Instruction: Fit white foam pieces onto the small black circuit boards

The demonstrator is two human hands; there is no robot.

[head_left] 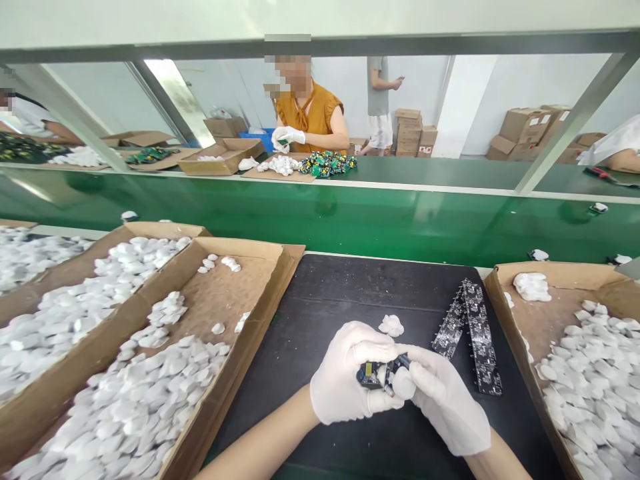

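Observation:
Over the black mat (333, 293), my gloved left hand (345, 377) is closed around a small dark circuit board (369, 377) with a yellow component on it. My gloved right hand (450, 400) pinches a round white pad (403, 385) against the board's right end. Part of the board is hidden behind my fingers. Just beyond my hands lies a small pile of white pads (391, 325). To the right, two strips of black circuit boards (484, 347) lie on the mat, one partly overlapping the other.
A cardboard tray (287, 267) of white pads stands at left, another (500, 280) at right. A green conveyor belt (350, 217) runs behind the mat, carrying several small pieces. Across it, a gloved co-worker (305, 120) handles a board beside heaped green circuit boards (327, 164).

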